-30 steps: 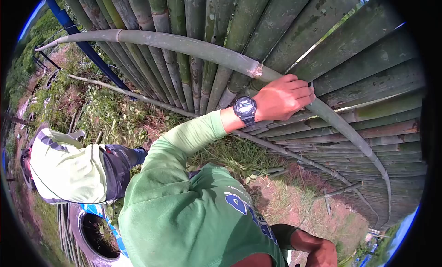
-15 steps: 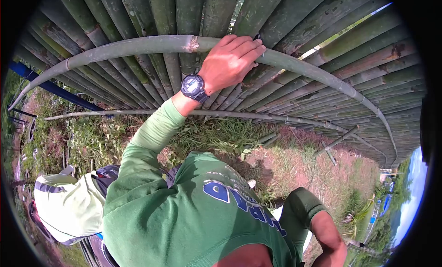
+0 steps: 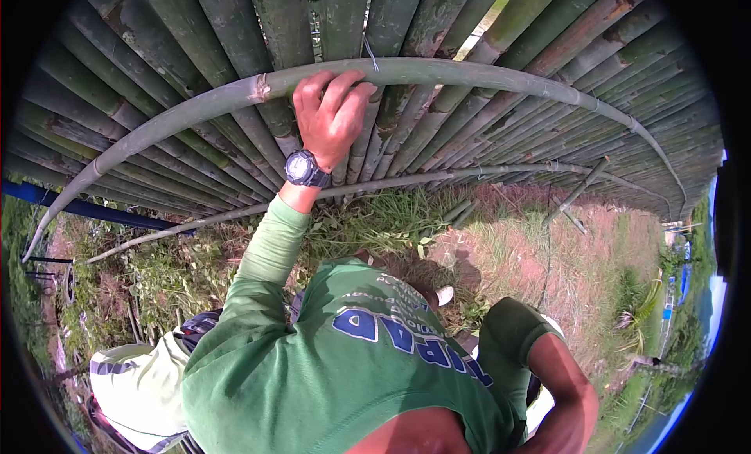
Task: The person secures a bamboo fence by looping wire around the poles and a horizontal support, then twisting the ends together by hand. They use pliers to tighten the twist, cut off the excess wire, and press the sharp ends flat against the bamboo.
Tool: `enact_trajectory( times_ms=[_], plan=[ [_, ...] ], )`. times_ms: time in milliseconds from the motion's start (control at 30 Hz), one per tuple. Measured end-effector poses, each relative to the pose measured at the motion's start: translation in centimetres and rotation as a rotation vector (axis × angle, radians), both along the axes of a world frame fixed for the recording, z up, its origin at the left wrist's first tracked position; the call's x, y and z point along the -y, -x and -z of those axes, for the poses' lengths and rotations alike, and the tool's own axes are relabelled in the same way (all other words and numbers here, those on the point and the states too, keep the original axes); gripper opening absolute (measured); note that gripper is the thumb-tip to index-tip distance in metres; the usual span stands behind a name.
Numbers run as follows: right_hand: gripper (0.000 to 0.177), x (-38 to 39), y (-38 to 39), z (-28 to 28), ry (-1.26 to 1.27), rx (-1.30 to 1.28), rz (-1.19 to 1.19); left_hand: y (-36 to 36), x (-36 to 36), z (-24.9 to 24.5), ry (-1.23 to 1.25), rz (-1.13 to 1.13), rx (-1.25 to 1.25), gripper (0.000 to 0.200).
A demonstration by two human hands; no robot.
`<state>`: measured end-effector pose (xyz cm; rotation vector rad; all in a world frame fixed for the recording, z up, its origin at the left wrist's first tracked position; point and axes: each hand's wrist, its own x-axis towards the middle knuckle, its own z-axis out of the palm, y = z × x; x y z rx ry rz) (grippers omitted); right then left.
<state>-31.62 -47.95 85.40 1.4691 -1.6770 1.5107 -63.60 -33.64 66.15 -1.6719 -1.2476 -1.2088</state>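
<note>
My left hand (image 3: 332, 124), with a dark watch (image 3: 303, 168) on its wrist, reaches up to a long horizontal bamboo pole (image 3: 438, 72). Its curled fingers press against the pole's lower edge, right of a pale joint ring; the thumb is hidden. Just right of the fingers, a thin wire (image 3: 371, 55) sticks up from the pole. Behind it stands a row of green bamboo poles (image 3: 285, 23), packed side by side. Only the bent right arm (image 3: 565, 380) shows at lower right; my right hand is out of sight.
A second, thinner bamboo rail (image 3: 438, 176) crosses lower down, with a slanted prop (image 3: 577, 189) against it at right. Someone in pale clothing (image 3: 137, 383) is at lower left. A blue bar (image 3: 86, 207) lies at far left. Grass and bare soil (image 3: 501, 258) cover the ground.
My left hand has slid down off the pole's top, its fingers now curled at the lower edge. The wire it covered shows. The view has shifted right.
</note>
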Motion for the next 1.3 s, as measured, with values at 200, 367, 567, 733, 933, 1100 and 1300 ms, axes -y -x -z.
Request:
enact_trajectory(
  times_ms=[200,367,567,733,933,1100,1300],
  plan=[
    [0.021,0.3,-3.3,1.6,0.012,-0.051,0.036,-1.3,0.0,0.1,0.014,-0.075,0.078,0.021],
    [0.023,-0.5,-9.1,3.5,0.1,-0.089,0.042,-3.0,0.2,0.0,0.032,-0.101,0.159,0.019],
    [0.033,-2.2,-15.5,11.9,0.663,-0.057,0.38,-6.1,-0.3,1.5,-0.071,-0.157,0.484,0.012],
    [0.047,-2.9,-17.7,19.5,1.008,0.129,0.349,-7.9,-3.0,4.9,-0.164,-0.213,0.875,0.011],
    [0.05,-3.1,-21.5,21.0,1.125,0.578,0.502,-7.0,-5.4,6.5,-0.355,0.245,1.497,0.011],
    [0.051,-3.4,-21.3,22.0,1.051,0.943,0.798,-6.8,-5.2,8.7,-0.348,0.47,1.684,0.019],
    [0.049,-3.1,-12.9,21.8,0.928,1.189,0.932,-7.5,-3.2,5.7,-0.192,0.58,1.678,0.015]
  ],
)
